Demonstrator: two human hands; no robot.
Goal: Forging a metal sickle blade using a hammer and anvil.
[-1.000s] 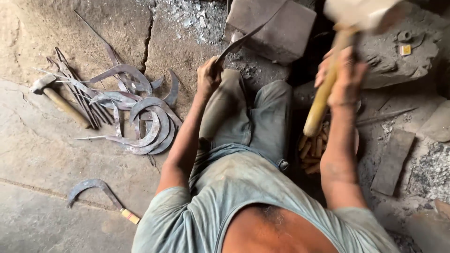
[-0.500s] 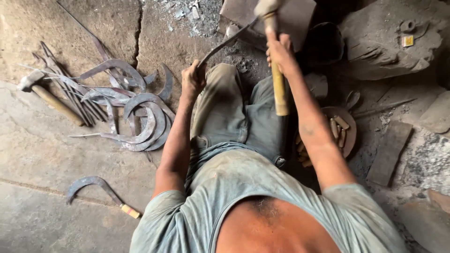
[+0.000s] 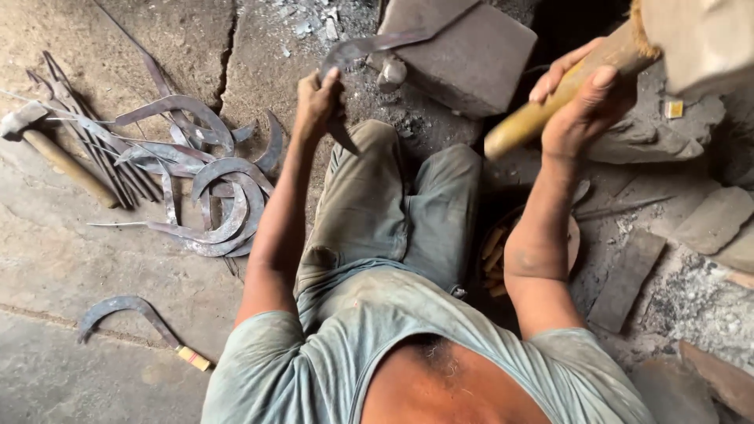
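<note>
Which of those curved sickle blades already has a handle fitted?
The lone grey curved sickle blade at lower left, tipped with a pale wooden handle; the piled blades have none.

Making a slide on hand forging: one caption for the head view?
Left hand holds a curved blade on the anvil block; right hand raises a hammer.

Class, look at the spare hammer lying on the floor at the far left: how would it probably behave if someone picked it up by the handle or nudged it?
The hammer would likely feel top-heavy: its blocky grey head looks dense beside the wooden handle. The round handle might roll slightly if nudged, but the squarish head should stop it. It looks stiff, not floppy, and unlikely to break.
</note>
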